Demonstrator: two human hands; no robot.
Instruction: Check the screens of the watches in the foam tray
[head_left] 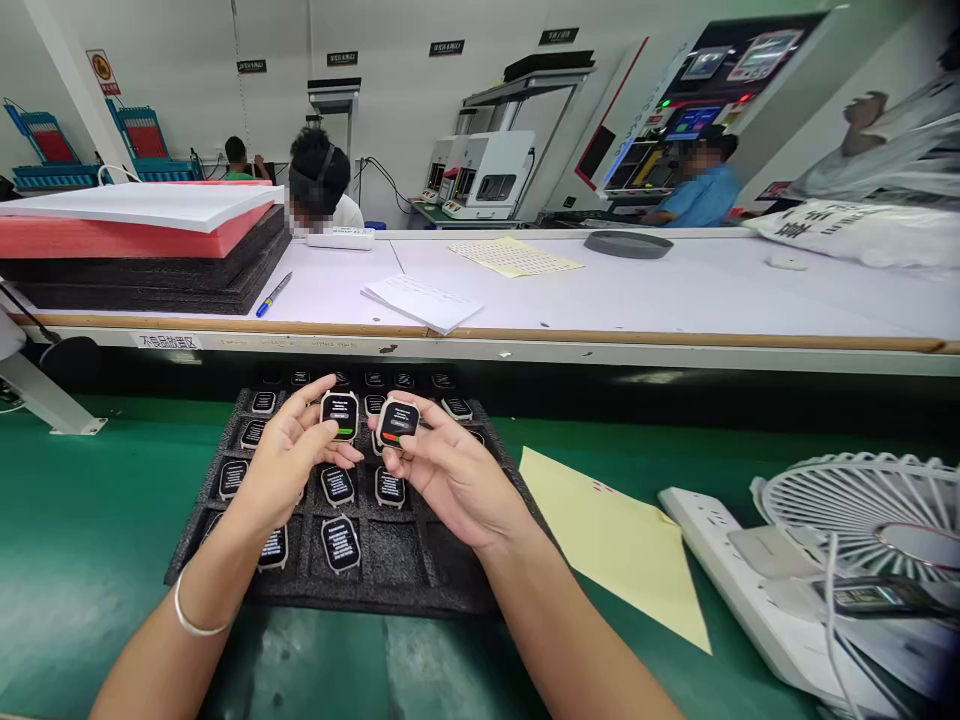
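Observation:
My left hand (294, 450) grips a strapless smartwatch (341, 410) by its edges, the thumb low on its lit screen, where a green bar shows. In my right hand (450, 462) is a second smartwatch (397, 420), tilted a little, with a red and green bar on its screen and the thumb at its lower edge. Both are held side by side above a black foam tray (390, 555). Several more watches with lit text screens lie in the tray's compartments, among them one near the front (341, 543). My hands and forearms hide part of the tray.
Right of the tray lies a yellow sheet (615, 540), then a white power strip (720, 545) and a white fan (862, 500). A raised shelf (675, 300) behind carries foam sheets (135, 280), a pen (274, 295) and papers (424, 300). Several people are beyond it.

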